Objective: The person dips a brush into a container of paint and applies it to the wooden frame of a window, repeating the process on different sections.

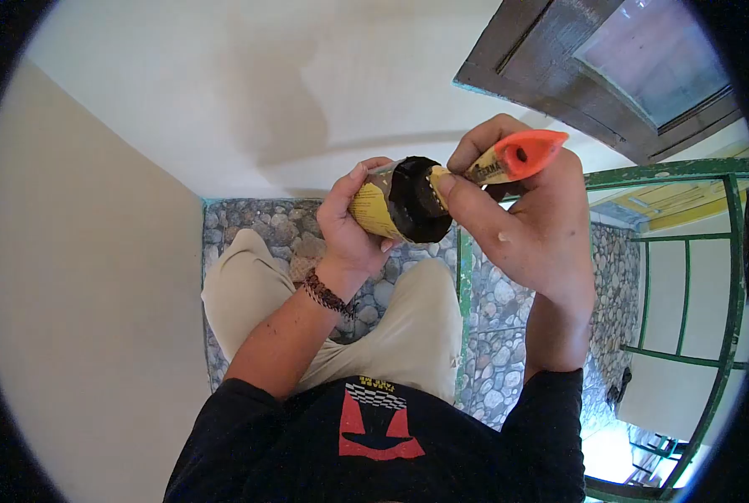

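Note:
My left hand (349,220) is wrapped round a yellow paint can (374,210), which is tilted with its mouth toward the right. Dark paint coats the can's rim and inside. In my right hand (530,226) is a paintbrush (485,169) with a yellowish handle and an orange-red end that points up and to the right. The bristle end reaches into the can's mouth, and the bristles are largely hidden in the dark interior. Fingers and thumb of my right hand pinch the brush's handle near its ferrule.
A pale wall (182,109) rises in front, with a brown wooden frame and glass pane (660,50) at upper right. Green metal bars (731,251) stand at the right. Pebbled stone flooring (492,352) lies below, beside my knees.

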`<state>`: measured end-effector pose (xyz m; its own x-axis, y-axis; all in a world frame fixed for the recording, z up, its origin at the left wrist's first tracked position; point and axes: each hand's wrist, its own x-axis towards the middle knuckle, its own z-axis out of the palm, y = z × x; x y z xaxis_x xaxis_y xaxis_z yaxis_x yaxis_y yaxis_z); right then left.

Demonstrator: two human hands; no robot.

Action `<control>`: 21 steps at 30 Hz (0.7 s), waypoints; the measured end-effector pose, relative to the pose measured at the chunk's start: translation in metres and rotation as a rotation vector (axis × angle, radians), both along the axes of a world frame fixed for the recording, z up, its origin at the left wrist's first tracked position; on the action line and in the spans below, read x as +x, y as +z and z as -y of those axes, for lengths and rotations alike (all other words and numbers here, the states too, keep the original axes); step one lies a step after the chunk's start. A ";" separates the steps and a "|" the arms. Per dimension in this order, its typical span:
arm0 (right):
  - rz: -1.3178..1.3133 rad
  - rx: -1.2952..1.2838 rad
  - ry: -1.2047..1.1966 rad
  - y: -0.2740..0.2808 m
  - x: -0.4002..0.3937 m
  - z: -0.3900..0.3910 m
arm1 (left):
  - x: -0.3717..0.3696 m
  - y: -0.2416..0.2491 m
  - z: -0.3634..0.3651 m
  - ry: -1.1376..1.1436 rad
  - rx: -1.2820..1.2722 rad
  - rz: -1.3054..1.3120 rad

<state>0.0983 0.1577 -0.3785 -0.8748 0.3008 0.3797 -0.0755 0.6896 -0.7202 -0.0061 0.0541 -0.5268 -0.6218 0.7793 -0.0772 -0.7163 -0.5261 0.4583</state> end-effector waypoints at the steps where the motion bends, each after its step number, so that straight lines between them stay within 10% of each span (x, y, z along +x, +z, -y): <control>1: -0.003 0.005 0.004 0.001 0.000 -0.001 | -0.001 -0.001 0.000 0.001 0.005 -0.001; 21: -0.107 0.302 0.094 0.015 -0.003 -0.012 | -0.005 0.002 0.000 -0.113 -0.052 0.087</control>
